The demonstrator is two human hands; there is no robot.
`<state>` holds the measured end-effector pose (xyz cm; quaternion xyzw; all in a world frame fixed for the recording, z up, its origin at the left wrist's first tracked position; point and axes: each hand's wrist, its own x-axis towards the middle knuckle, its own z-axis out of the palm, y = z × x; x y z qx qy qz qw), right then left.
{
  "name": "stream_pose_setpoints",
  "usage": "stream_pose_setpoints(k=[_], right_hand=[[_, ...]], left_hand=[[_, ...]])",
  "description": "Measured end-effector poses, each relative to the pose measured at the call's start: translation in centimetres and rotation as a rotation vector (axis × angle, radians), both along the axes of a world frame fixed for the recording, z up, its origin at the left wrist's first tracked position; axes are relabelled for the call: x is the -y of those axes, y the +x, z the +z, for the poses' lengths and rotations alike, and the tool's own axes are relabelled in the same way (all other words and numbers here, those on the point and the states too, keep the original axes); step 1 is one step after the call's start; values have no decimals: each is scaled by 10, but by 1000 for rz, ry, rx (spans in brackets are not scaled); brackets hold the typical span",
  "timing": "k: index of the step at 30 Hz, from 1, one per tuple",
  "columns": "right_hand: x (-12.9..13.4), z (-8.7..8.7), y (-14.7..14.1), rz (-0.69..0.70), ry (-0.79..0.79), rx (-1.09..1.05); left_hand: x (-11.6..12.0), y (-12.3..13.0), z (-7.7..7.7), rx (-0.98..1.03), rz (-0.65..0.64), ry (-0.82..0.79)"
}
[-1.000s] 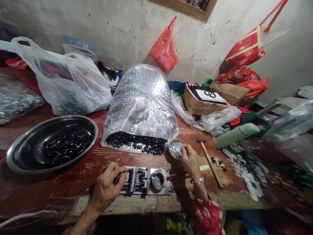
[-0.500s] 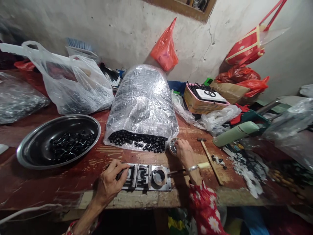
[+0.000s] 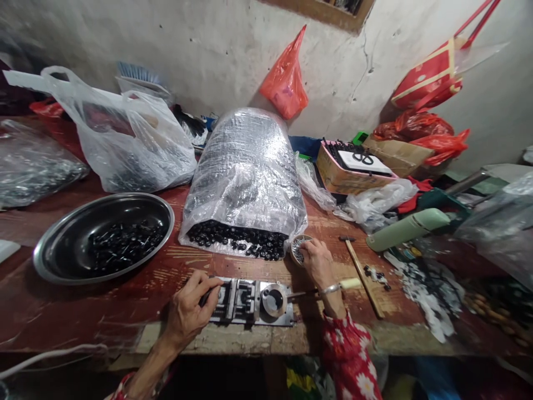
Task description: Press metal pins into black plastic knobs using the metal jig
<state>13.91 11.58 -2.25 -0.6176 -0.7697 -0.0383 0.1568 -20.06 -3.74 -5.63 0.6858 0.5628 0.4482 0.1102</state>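
Basin (image 3: 62,244), metal, left of frame: dark small parts inside, on the red worktop (image 3: 112,316).

Left hand (image 3: 189,305), lower centre-left: fingers bent at the near left end of the jig; a dark sliver shows by thumb and forefinger, whether gripped cannot be told.

Sack (image 3: 245,166), centre: mouth facing the jig, black parts showing.

Jig (image 3: 255,303), metal, lower centre: long axis running left to right, ring at its right end.

Bowl (image 3: 291,251), right of centre: metal pins (image 3: 298,244) inside, up and right from the jig, nearer the right hand.

Right hand (image 3: 320,264): fingers bent down into the bowl, tips hidden; closure cannot be told.

Hammer (image 3: 363,278), right: handle slanting, well apart from the jig.
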Motion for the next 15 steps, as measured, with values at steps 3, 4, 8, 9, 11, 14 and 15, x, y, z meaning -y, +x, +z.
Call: stream_pose_setpoints(k=[3, 4, 8, 9, 11, 14, 15], right_hand=[[-2, 0, -5, 6, 17, 13], [-2, 1, -6, 3, 27, 12], [8, 6, -6, -23, 77, -28], [13, 8, -6, -20, 87, -46], [25, 14, -11, 16, 93, -86], [49, 22, -28, 134, 60, -153], [58, 24, -37, 184, 41, -176]], left_hand=[[0, 1, 0, -1, 6, 7], [0, 1, 0, -1, 7, 8], [0, 1, -1, 5, 5, -8], [0, 1, -1, 7, 5, -12], [0, 1, 0, 12, 9, -14], [1, 2, 3, 29, 8, -18], [1, 2, 4, 36, 5, -20]])
